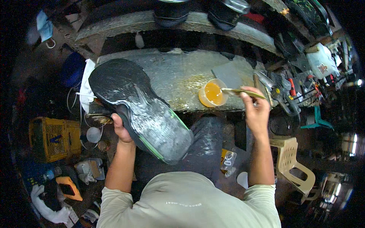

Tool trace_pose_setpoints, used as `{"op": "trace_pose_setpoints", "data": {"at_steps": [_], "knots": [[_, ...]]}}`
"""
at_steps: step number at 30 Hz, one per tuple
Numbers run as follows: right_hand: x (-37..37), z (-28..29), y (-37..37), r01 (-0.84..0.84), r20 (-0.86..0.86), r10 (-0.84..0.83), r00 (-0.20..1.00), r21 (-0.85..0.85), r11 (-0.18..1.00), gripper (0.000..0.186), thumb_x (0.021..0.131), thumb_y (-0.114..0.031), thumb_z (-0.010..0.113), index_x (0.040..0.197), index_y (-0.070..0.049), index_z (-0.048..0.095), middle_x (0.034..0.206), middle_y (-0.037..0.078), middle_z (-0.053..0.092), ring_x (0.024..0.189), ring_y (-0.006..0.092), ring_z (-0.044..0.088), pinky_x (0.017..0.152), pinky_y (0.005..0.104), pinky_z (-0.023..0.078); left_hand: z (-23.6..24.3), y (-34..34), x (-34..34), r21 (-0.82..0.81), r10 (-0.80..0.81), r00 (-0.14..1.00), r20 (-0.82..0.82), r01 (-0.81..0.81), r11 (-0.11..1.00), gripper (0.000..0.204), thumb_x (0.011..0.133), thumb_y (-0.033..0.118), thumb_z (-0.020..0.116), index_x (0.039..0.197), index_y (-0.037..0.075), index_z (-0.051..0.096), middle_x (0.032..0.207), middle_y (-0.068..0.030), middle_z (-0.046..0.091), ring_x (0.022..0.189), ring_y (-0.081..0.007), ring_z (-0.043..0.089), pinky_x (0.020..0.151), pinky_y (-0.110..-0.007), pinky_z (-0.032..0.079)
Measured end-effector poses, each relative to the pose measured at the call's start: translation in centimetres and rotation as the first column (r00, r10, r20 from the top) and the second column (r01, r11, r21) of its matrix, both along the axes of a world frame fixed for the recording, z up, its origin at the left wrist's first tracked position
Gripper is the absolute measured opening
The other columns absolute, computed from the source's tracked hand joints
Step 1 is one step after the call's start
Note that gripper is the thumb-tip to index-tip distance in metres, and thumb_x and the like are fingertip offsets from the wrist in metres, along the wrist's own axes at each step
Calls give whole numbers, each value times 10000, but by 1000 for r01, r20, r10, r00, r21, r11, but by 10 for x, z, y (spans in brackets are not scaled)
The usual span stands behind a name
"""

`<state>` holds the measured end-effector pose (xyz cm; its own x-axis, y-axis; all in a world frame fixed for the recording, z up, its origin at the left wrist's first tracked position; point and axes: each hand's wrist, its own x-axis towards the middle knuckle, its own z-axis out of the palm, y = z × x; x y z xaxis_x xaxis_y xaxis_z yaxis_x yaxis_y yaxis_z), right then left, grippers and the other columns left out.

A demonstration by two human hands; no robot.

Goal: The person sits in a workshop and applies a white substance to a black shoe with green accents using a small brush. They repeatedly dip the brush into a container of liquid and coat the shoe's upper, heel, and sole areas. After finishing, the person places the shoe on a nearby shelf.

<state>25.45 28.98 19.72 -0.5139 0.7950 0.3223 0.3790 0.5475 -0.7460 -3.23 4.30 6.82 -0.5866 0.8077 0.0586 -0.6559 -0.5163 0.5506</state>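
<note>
My left hand [122,130] grips the lower left edge of a large black sole-shaped piece [140,114], tilted over my lap and the workbench's front edge; its surface is wet and shiny, with green along the lower part's edges. My right hand [255,112] pinches a thin brush [246,91], its tip at the rim of a clear plastic cup [212,94] of orange liquid on the scuffed workbench [178,70]. A grey flat sheet [228,73] lies behind the cup. A white cloth-like item [86,81] is at the bench's left end, partly behind the black piece.
Black footwear pieces [171,15] stand on the back shelf. Assorted tools [292,87] and a white container [321,60] crowd the right. A beige plastic chair [285,159] stands low right, a yellow crate [55,138] low left. A blue mask [45,24] hangs upper left.
</note>
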Motion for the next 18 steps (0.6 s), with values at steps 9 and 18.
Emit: {"op": "trace_pose_setpoints", "data": {"at_steps": [9,18], "knots": [[-21,-33,13,-66,208,65,976,0,998,165,938,-143,711,1066,-45,745,1031,137,750,929,262,700,855,369,534,15,16,-9,-88,-35,999,34,37,995,942,929,784,456,1496,31,439,1364,-177,617,1173,-350,647,1022,-520,528],[1,-44,16,-125,-312,-17,950,-431,894,210,990,-143,685,1147,-5,682,938,61,736,816,86,658,708,236,508,24,45,-11,-51,-203,978,34,205,977,821,1033,677,340,1458,-14,469,1362,-186,616,1151,-315,666,1001,-468,549]]}}
